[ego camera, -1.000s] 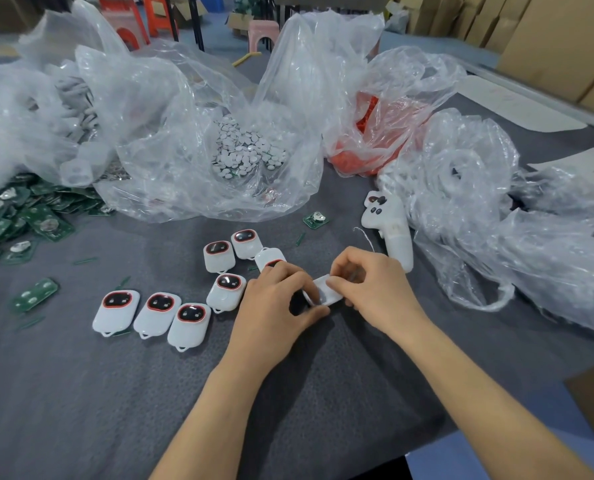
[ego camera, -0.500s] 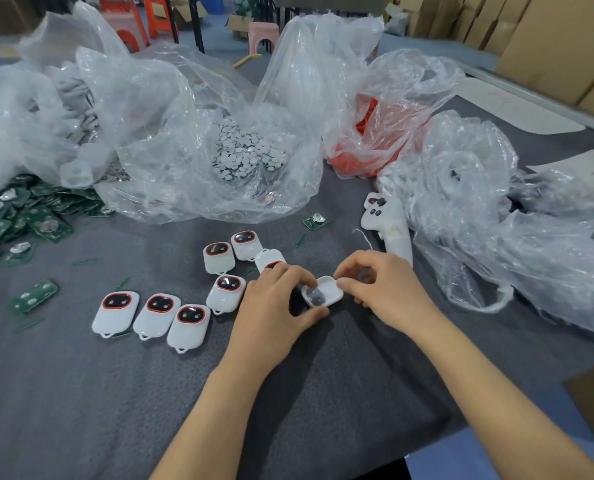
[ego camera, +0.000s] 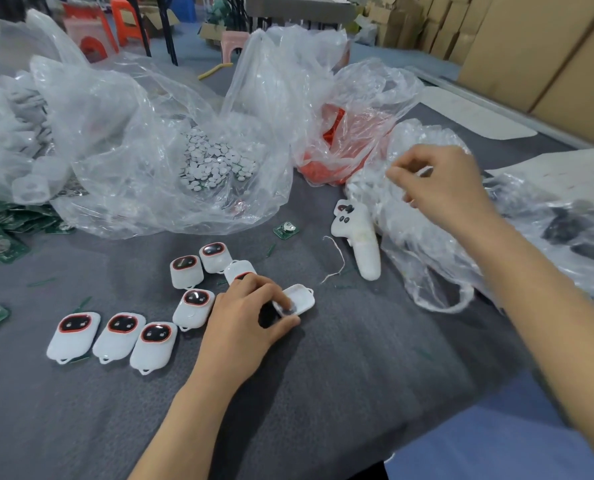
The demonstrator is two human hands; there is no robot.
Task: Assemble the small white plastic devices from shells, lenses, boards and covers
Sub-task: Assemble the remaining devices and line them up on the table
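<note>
Well, left hand (ego camera: 243,320) pinches rounded white shell (ego camera: 300,299); right hand (ego camera: 441,188) over crinkly bag (ego camera: 427,261), grip unclear.

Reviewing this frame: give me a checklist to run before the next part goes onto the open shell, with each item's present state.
1. The left hand grips the open shell: ok.
2. Shell's hollow side faces up: ok.
3. Dark part inside the shell fully seated: cannot tell.
4. The right hand is at the clear bag: ok.
5. A part is pinched in the right hand: cannot tell.
</note>
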